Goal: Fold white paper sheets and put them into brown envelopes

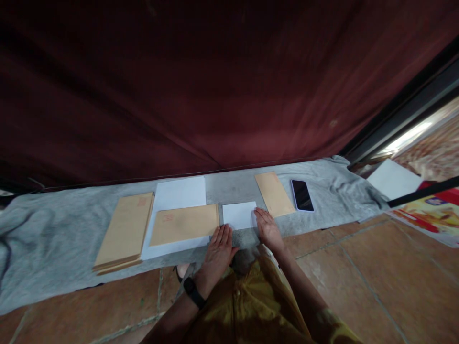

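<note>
A folded sheet of white paper [239, 216] lies flat on the grey cloth, between my two hands. My left hand [221, 242] rests flat with its fingers stretched out at the paper's lower left corner, close to the edge of a brown envelope [184, 223]. On the other side, my right hand [268, 229] lies with extended fingers along the paper's right edge. Just beyond those fingertips is another brown envelope [275, 193]. Under the left envelope are white sheets [181, 191], partly covered by it.
A stack of brown envelopes [124, 229] lies at the left on the grey cloth [53, 234]. At the right is a phone [302, 195]. A dark red curtain [215, 95] hangs behind, and a black metal bar [423, 193] juts in at the right.
</note>
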Action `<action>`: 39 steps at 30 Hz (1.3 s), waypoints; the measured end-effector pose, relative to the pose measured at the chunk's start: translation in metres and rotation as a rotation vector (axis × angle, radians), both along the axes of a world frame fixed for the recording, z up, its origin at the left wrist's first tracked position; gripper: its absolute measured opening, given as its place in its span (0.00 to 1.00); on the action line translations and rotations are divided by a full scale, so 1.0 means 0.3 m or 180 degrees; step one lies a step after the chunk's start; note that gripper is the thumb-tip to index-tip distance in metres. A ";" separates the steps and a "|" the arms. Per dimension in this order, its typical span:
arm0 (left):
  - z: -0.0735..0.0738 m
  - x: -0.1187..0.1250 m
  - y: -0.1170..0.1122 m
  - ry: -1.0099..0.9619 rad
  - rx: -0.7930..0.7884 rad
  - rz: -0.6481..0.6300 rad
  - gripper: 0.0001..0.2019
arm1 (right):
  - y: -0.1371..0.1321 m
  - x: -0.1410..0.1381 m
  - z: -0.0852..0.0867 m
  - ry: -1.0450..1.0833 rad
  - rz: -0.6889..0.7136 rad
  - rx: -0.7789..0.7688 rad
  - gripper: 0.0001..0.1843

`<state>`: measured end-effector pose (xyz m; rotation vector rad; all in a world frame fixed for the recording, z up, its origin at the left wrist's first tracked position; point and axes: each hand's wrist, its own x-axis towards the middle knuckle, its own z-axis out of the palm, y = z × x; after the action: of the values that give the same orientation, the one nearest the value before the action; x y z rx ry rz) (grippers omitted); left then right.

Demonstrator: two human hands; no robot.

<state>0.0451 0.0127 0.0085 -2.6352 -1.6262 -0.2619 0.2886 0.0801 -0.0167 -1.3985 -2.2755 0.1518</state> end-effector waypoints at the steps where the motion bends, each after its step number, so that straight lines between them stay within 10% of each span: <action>1: 0.002 0.000 -0.001 0.0003 -0.0022 -0.0006 0.28 | 0.000 -0.001 0.001 0.0011 -0.0003 0.0008 0.29; 11: 0.054 -0.033 0.017 -0.0432 -0.0169 -0.0104 0.26 | -0.001 -0.004 -0.005 0.0178 0.0002 0.0088 0.27; 20: 0.087 -0.302 0.128 -0.0470 -0.0680 0.0898 0.51 | -0.002 -0.010 -0.027 0.0266 -0.0088 0.0108 0.25; 25: 0.129 -0.403 0.219 -0.0113 -0.1335 0.0797 0.57 | -0.006 -0.011 -0.020 0.0204 -0.0100 0.0085 0.26; 39: 0.167 -0.395 0.288 0.0071 -0.1520 0.0454 0.59 | -0.004 -0.014 -0.023 0.0339 -0.0126 0.0074 0.27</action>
<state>-0.0734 0.0991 0.0585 -2.7957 -2.0768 0.1861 0.2843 0.0789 -0.0235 -1.3891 -2.1550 0.1823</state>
